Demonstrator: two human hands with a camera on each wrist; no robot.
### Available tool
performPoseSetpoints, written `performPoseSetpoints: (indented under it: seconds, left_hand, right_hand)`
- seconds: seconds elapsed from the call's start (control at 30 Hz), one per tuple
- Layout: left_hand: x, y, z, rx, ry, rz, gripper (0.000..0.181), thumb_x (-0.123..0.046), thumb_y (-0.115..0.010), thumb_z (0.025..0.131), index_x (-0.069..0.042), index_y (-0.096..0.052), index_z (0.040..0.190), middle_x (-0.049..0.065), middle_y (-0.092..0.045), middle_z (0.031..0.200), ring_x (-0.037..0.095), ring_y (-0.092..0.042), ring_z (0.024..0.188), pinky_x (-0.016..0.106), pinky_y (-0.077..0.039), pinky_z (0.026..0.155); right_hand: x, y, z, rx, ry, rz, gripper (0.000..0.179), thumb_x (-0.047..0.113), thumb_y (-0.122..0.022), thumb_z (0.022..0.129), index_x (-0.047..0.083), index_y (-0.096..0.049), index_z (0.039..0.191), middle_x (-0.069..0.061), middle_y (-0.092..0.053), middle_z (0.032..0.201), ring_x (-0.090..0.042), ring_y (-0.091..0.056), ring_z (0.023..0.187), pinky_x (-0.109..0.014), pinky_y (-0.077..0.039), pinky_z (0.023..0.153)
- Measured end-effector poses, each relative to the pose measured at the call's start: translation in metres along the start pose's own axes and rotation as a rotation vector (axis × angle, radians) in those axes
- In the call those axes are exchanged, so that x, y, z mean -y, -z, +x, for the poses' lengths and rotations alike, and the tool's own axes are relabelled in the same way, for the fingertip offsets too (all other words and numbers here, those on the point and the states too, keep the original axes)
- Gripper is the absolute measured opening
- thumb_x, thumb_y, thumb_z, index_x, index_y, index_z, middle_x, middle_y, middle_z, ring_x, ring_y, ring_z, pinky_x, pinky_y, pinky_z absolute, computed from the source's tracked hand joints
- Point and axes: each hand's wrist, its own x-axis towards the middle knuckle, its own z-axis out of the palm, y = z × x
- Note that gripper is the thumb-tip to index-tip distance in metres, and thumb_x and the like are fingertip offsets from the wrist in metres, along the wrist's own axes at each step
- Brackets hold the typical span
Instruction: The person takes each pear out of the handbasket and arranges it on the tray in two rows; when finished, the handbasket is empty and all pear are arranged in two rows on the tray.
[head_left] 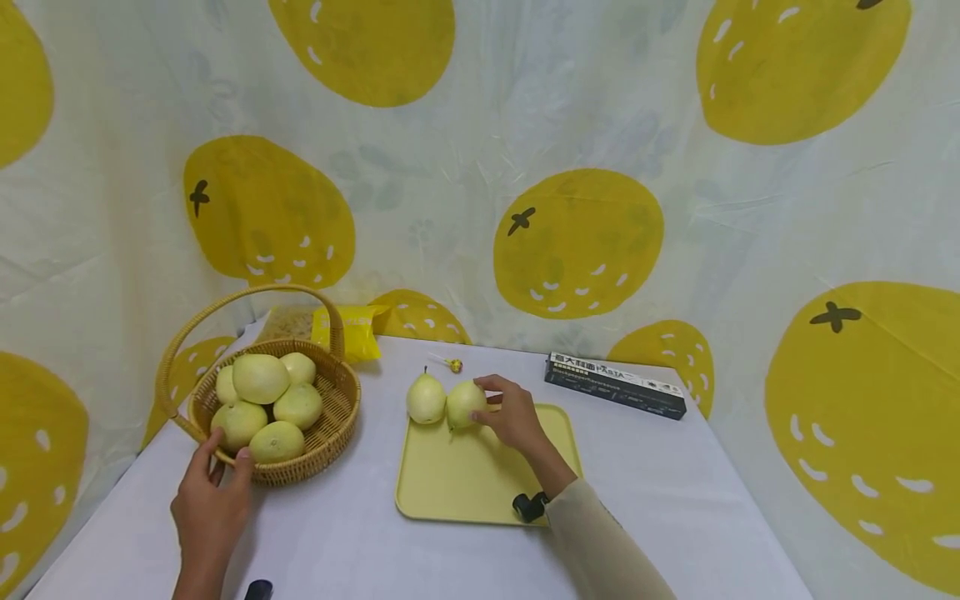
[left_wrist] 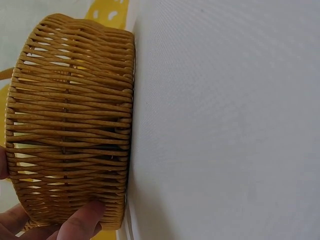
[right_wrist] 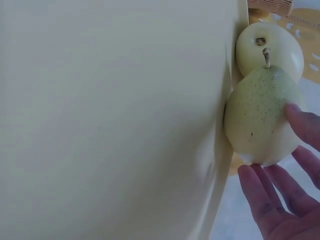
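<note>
My right hand [head_left: 510, 412] holds a pale yellow-green pear [head_left: 465, 405] at the far edge of a yellow tray [head_left: 480, 483], with its thumb on one side and its fingers round the other. A second pear [head_left: 426, 398], stem up, stands beside it; in the right wrist view the held pear [right_wrist: 262, 115] partly covers it. My left hand [head_left: 213, 500] grips the near side of a woven basket [head_left: 330, 433] with a tall arched handle. Several round pale green fruits [head_left: 260, 379] are heaped in the basket. In the left wrist view, fingertips press the basket's woven wall [left_wrist: 70, 125].
A small lollipop [head_left: 453, 365] lies behind the pears. At the back right is a dark pasta box [head_left: 615, 385]. A yellow and clear bag of pasta [head_left: 352, 329] lies behind the basket. A fruit-print curtain [head_left: 450, 208] hangs along the white table's back edge.
</note>
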Motion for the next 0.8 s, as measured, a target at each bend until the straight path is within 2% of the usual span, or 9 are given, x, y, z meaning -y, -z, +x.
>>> performPoseSetpoints:
  seconds: [0.3,0.53,0.67,0.8]
  left_hand:
    - [0.0,0.0,-0.001,-0.009,-0.015,0.0,0.066,-0.037,-0.053,0.109,-0.014,-0.034,0.168,0.016,-0.033,0.172,0.05,-0.043,0.15,0.064,-0.043,0.121]
    - [0.001,0.0,0.0,-0.009,-0.011,0.01,0.066,-0.038,-0.053,0.109,-0.014,-0.033,0.168,0.017,-0.032,0.173,0.052,-0.043,0.15,0.065,-0.043,0.121]
    - [0.001,0.0,0.0,0.002,-0.008,0.014,0.067,-0.039,-0.052,0.109,-0.015,-0.032,0.168,0.018,-0.031,0.173,0.052,-0.043,0.149,0.065,-0.043,0.12]
    - [0.0,0.0,0.0,0.002,-0.007,0.014,0.067,-0.039,-0.051,0.11,-0.014,-0.031,0.168,0.018,-0.031,0.173,0.052,-0.042,0.15,0.065,-0.043,0.12]
  right_hand:
    - [0.005,0.003,-0.002,-0.005,0.005,-0.038,0.059,0.018,-0.092,0.084,0.016,-0.069,0.139,-0.014,-0.068,0.143,-0.038,-0.071,0.122,-0.049,-0.067,0.094]
    - [0.019,-0.002,-0.004,-0.097,0.136,-0.043,0.058,0.017,-0.093,0.083,0.011,-0.07,0.136,-0.015,-0.07,0.136,-0.04,-0.067,0.122,-0.053,-0.064,0.099]
    - [0.03,-0.009,-0.005,-0.152,0.184,-0.022,0.057,0.018,-0.094,0.081,0.015,-0.072,0.134,-0.01,-0.072,0.134,-0.035,-0.065,0.123,-0.053,-0.063,0.101]
    - [0.045,-0.019,-0.006,-0.172,0.237,0.022,0.059,0.019,-0.095,0.08,0.017,-0.072,0.134,-0.005,-0.072,0.136,-0.028,-0.063,0.125,-0.049,-0.062,0.105]
